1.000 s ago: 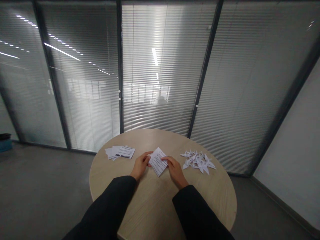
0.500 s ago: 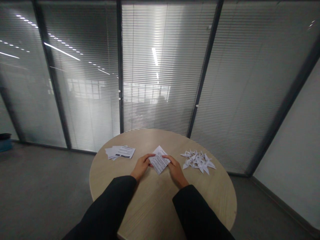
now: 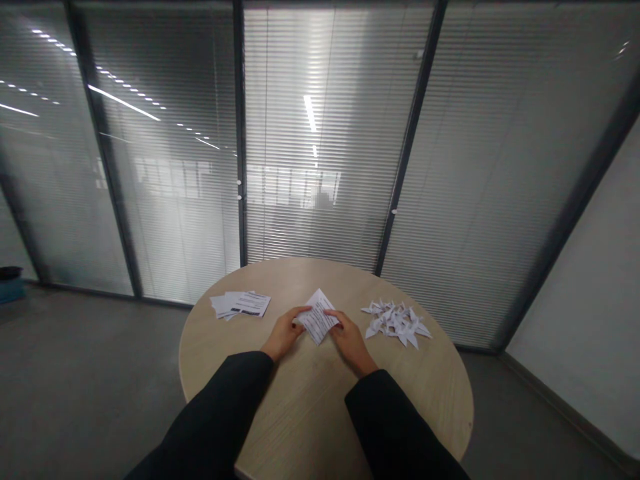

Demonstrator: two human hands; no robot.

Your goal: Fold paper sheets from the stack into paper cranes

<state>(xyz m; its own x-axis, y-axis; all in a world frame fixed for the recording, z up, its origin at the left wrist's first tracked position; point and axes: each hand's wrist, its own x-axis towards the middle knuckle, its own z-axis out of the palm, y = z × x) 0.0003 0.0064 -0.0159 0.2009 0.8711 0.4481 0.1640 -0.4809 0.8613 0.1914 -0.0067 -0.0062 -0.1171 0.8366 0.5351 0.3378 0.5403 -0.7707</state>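
Note:
Between my two hands is a square sheet of printed paper [image 3: 319, 320], turned so that one corner points away from me and one toward me. My left hand [image 3: 286, 330] pinches its left corner, and my right hand [image 3: 349, 337] grips the right corner. The paper bows slightly between them, with lines of dark print facing up. Fingertips beneath the sheet are partly hidden. On the right lies a pile of folded white paper cranes [image 3: 397, 323]. To the left a few loose printed sheets [image 3: 247, 304] overlap.
Everything lies on a round light-wood table [image 3: 300, 413]. Behind it stands a glass partition with blinds [image 3: 320, 227] in dark frames. A blue bin [image 3: 11, 288] sits on the grey floor at the far left, and a white wall [image 3: 590, 320] rises on the right.
The paper's side corners have drawn slightly inward and the sheet has become more curved. Both hands stay nearly in place; the loose sheets and cranes have not moved.

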